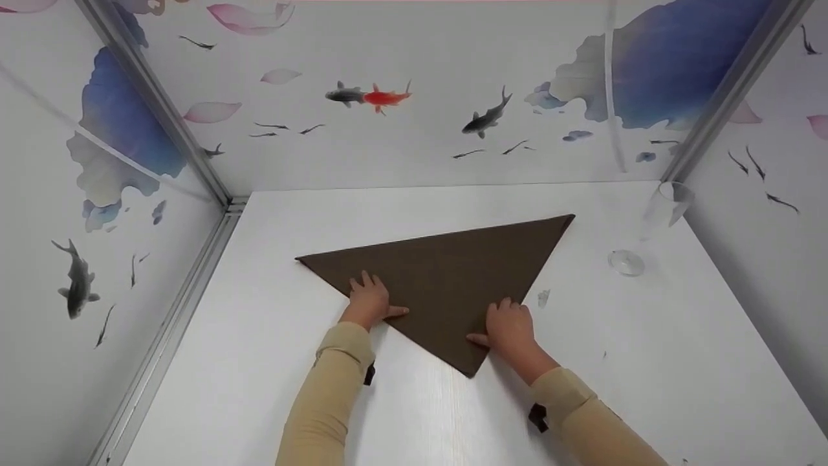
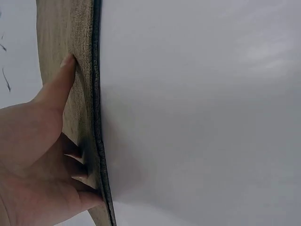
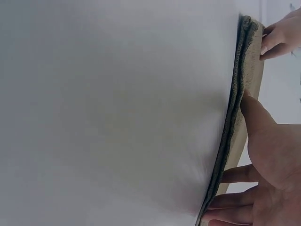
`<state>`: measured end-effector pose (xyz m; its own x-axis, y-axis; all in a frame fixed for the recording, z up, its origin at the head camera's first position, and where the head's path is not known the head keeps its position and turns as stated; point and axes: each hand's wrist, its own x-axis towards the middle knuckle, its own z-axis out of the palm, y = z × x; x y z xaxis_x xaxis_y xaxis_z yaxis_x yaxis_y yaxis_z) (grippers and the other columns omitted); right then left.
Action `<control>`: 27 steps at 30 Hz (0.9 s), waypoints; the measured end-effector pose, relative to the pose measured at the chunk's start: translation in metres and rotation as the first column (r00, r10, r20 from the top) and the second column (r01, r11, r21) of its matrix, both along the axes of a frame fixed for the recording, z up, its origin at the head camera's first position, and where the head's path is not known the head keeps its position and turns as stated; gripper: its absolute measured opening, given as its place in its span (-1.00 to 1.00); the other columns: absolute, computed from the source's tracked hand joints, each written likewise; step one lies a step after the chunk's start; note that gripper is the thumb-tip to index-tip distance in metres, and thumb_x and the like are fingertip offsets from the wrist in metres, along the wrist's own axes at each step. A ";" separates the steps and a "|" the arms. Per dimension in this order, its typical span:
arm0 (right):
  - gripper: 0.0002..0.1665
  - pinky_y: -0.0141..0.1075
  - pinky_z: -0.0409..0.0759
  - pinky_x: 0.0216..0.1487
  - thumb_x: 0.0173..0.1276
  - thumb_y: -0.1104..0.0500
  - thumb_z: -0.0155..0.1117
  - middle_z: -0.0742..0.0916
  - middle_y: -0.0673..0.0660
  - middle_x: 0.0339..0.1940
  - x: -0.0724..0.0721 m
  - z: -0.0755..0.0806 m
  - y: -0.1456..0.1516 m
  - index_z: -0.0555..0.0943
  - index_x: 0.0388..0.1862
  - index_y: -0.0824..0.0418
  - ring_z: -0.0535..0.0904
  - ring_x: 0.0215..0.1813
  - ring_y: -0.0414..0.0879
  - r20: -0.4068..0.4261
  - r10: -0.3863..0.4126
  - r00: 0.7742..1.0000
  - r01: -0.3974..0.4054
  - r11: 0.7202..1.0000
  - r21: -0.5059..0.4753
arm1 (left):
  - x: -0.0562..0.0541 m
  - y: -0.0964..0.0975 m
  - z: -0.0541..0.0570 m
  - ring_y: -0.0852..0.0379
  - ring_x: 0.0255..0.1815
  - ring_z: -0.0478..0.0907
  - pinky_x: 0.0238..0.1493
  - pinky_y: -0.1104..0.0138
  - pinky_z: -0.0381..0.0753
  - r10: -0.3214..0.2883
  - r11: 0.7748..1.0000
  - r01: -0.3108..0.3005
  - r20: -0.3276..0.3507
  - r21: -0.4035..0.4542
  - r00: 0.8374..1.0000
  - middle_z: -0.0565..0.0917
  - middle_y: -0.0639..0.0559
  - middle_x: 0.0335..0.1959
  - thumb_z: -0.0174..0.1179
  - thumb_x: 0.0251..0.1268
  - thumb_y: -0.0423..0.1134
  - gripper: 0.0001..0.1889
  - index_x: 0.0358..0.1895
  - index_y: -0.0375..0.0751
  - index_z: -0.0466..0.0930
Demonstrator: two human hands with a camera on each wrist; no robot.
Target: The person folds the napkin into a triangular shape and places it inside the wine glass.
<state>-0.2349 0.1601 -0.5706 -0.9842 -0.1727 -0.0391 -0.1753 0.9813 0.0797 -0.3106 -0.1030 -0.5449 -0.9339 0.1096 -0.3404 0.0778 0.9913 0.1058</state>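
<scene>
A brown cloth (image 1: 446, 272), folded into a large triangle with one corner pointing toward the person, lies on the white table. My left hand (image 1: 370, 301) rests on its left slanting edge, fingers spread and thumb out over the fabric. On the opposite slanting edge, my right hand (image 1: 511, 327) presses near the close corner, its thumb lying on the cloth. Stacked layers show along the cloth's edge (image 2: 96, 94) in the left wrist view. In the right wrist view the fingers (image 3: 233, 214) lie extended along the layered edge.
A clear stemmed glass (image 1: 626, 263) stands on the table (image 1: 679, 336) to the right of the cloth. White panels painted with fish and petals enclose the left, back (image 1: 414, 149) and right sides. A metal rail (image 1: 187, 285) runs along the left edge.
</scene>
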 end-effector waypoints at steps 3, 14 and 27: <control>-0.06 -0.02 0.53 -0.21 0.07 -0.50 0.28 0.50 0.33 -0.42 0.001 0.001 -0.001 0.51 -0.31 0.43 0.52 -0.34 0.16 0.011 -0.014 1.000 0.014 1.000 0.002 | 0.000 0.002 -0.001 -0.50 0.46 -0.12 0.39 -0.04 0.14 -0.007 1.000 0.007 0.013 0.000 1.000 -0.10 -0.48 0.50 0.26 0.01 0.41 0.24 0.48 -0.52 -0.05; -0.04 0.07 0.54 -0.16 0.10 -0.46 0.30 0.59 0.54 -0.11 0.007 0.004 0.007 0.52 -0.18 0.48 0.59 -0.22 0.30 0.062 -0.061 0.996 0.064 0.997 -0.053 | 0.001 0.015 0.006 -0.50 0.45 -0.08 0.39 -0.04 0.15 -0.039 0.999 0.039 -0.021 -0.003 0.999 -0.06 -0.48 0.49 0.35 -0.04 0.36 0.24 0.47 -0.53 -0.01; -0.06 0.12 0.54 -0.10 0.11 -0.39 0.35 0.52 0.62 0.11 0.016 0.005 0.025 0.50 -0.06 0.49 0.57 -0.03 0.38 0.097 -0.108 0.989 0.118 0.988 -0.100 | -0.003 0.035 0.004 -0.47 0.46 -0.08 0.39 -0.01 0.15 -0.063 0.997 0.063 -0.014 -0.037 0.998 -0.05 -0.45 0.50 0.34 -0.07 0.39 0.26 0.49 -0.48 -0.02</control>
<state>-0.2187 0.1852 -0.5659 -0.9908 -0.0684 -0.1166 -0.0646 0.9972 -0.0365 -0.3132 -0.0675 -0.5407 -0.9306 0.1562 -0.3311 0.1414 0.9876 0.0683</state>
